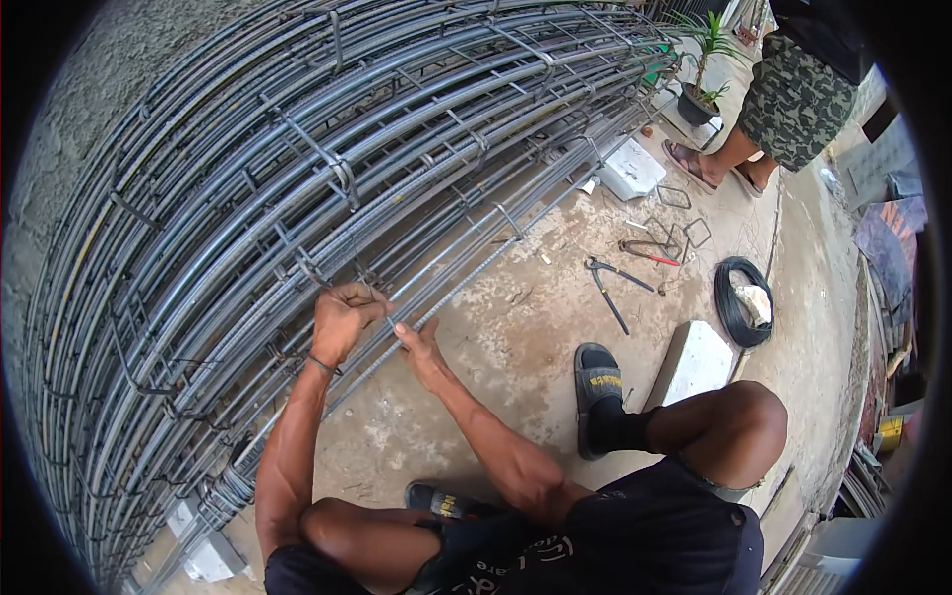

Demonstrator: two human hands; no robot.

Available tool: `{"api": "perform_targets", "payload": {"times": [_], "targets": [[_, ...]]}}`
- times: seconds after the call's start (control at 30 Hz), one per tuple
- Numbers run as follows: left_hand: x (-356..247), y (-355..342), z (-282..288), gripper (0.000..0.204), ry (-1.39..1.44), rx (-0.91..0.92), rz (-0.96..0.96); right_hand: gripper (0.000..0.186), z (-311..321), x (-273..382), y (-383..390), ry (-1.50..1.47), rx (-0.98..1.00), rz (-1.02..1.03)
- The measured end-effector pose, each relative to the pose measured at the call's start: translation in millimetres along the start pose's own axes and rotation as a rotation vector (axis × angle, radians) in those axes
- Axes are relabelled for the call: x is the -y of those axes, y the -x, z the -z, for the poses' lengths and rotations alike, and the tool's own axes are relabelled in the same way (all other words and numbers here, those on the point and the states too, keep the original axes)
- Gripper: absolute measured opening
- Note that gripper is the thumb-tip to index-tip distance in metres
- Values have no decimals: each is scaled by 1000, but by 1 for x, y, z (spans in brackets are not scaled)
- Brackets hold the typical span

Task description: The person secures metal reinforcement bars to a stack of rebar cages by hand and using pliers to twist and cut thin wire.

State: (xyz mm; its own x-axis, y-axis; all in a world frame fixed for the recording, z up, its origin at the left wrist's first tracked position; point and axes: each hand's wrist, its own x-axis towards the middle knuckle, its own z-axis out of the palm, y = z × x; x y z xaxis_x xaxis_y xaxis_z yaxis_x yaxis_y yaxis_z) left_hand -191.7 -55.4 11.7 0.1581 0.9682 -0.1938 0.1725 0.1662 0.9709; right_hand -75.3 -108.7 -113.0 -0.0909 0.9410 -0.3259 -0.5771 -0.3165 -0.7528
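A large bundle of grey steel rebar cages (248, 188), with long bars and square stirrups, fills the upper left. My left hand (347, 317) is closed at the cage's lower edge, fingers bent against the bars; whatever is in them is too small to make out. Just right of it, my right hand (421, 352) wraps round one of the lowest steel bars (456, 290), thumb on top and fingers partly hidden behind it. Nearby on the concrete lie black-handled pincers (607, 293), red-handled pincers (654, 253) and several loose wire stirrups (696, 231).
A coil of black wire (734, 297) with a white lump, and white blocks (689, 362) rest on the concrete floor (535, 327). Another person (798, 109) in camouflage shorts stands upper right, beside a potted plant (699, 104). Assorted boards and scrap (888, 248) line the right edge.
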Motion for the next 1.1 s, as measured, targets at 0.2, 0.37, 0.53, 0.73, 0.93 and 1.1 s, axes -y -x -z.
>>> {"api": "perform_targets", "payload": {"times": [0.2,0.37,0.53,0.73,0.93,1.1], "targets": [[6,-2,-2,11,-123,-78,-46,105,3,5,-6,-86,-64,-25],[6,-5,5,11,-41,-11,-18,99,7,-7,-18,-151,-59,30],[5,-1,9,14,-52,-7,-39,88,-6,7,-7,-196,-8,68],[13,-5,8,10,44,-21,-44,87,40,70,-4,498,48,-244],[7,-4,2,8,42,10,-54,61,105,321,-38,1853,214,-593],[10,8,-8,21,-513,-258,-340,71,144,454,-76,2205,6,119]]}}
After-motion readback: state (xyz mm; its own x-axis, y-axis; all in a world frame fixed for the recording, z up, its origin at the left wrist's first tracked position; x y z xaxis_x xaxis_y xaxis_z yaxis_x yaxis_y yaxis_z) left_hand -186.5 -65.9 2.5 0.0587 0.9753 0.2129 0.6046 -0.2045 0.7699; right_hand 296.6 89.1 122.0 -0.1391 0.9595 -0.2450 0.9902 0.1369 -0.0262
